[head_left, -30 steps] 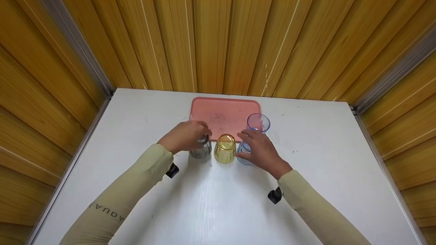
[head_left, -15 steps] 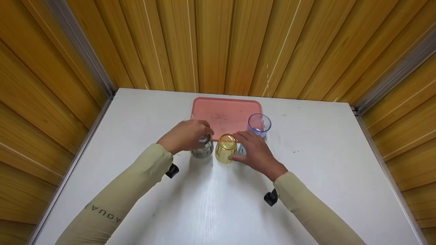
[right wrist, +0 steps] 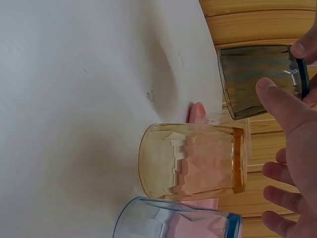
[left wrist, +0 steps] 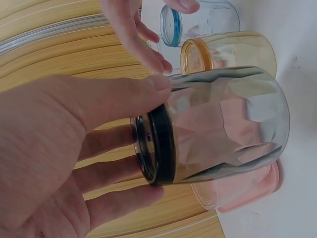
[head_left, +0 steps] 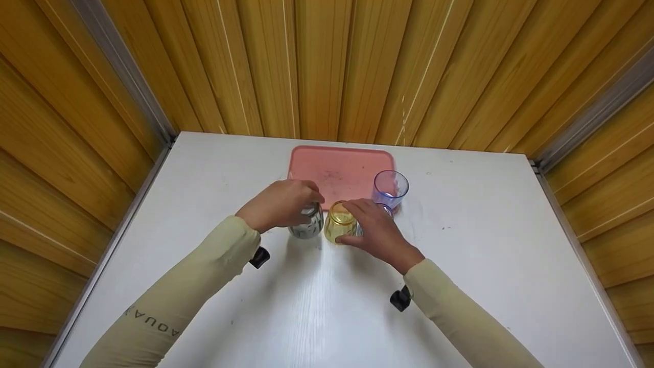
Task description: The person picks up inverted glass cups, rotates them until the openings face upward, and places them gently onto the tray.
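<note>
Gripping left, seemingly pending right

Holding the grey glass (head_left: pixel 309 230), frame centre, with curled fingers of the left hand (head_left: pixel 283 204). Poised around the yellow glass (head_left: pixel 335 226), just right, with parted fingers of the right hand (head_left: pixel 375 230). Not touching the purplish glass (head_left: pixel 390 190), upper right.

In the head view, your right hand (head_left: pixel 376 230) hides most of the overturned blue glass (right wrist: pixel 183 222) behind it; your left hand (head_left: pixel 280 203) covers the grey glass (head_left: pixel 308 229) toward eleven o'clock. Your right wrist view crops that blue glass at six o'clock; your left crops your right hand at twelve.
</note>
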### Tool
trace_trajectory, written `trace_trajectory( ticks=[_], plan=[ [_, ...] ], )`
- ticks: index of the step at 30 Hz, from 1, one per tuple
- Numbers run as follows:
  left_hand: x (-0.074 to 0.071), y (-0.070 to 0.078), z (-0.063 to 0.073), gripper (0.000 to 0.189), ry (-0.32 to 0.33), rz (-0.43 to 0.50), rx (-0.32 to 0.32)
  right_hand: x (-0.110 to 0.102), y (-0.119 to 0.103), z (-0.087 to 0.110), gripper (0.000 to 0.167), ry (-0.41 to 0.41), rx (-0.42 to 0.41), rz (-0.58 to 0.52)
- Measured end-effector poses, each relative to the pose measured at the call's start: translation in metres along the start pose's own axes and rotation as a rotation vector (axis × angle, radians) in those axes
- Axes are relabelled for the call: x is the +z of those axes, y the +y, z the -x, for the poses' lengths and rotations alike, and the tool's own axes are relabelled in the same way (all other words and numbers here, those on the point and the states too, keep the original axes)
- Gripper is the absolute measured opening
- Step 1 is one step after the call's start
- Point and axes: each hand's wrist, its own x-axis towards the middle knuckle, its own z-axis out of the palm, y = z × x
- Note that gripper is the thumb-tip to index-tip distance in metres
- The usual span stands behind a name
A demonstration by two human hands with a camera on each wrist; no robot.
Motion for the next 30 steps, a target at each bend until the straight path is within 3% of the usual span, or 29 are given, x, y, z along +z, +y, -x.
trace_trajectory(
  ticks=[9, 18, 30],
  plan=[
    [-0.003, 0.003, 0.000, 0.040, 0.016, -0.012, 0.025, 0.005, -0.005, -0.002, 0.079, -0.034, 0.041, -0.038],
    [-0.006, 0.009, 0.003, 0.042, 0.002, 0.005, 0.006, 0.011, -0.009, -0.003, 0.080, -0.051, 0.031, -0.069],
    [-0.010, 0.016, 0.006, 0.041, 0.015, -0.002, 0.022, 0.015, -0.017, -0.006, 0.083, -0.080, 0.093, -0.135]
  ],
)
